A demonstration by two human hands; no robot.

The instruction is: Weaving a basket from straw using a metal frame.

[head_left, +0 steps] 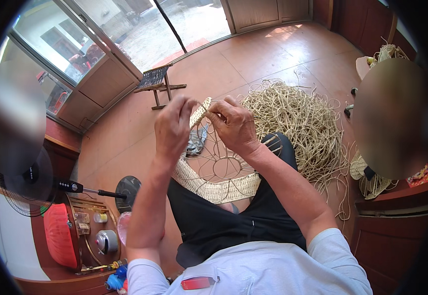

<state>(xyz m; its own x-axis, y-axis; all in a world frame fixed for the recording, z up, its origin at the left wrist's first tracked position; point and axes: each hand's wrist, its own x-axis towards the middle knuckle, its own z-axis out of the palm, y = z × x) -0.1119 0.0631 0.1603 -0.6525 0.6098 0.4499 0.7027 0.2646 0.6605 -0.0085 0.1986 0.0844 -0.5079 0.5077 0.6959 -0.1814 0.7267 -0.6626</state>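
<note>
While both hands work close together over the lap, a round half-woven basket [219,191] rests tilted between the knees, its wire ribs spreading from a small ring [227,167]. Fingers bent, the left hand [174,125] grips the left side of the woven band's far section [200,114]; the right hand [233,125] pinches that section's right edge between thumb and fingers. Whether a loose strand runs between them is too small to tell. The step in hand looks like weaving cord through the ribs, and the next move seems to call for a steady left grip while the right draws the strand snug. Being round, the basket has no clear long axis; its near woven band curves left to right across the trousers [253,223], whereas the section between the hands slants from near left to far right. Just right of it, a heap of loose cord [297,123] lies on the floor [214,73].
</note>
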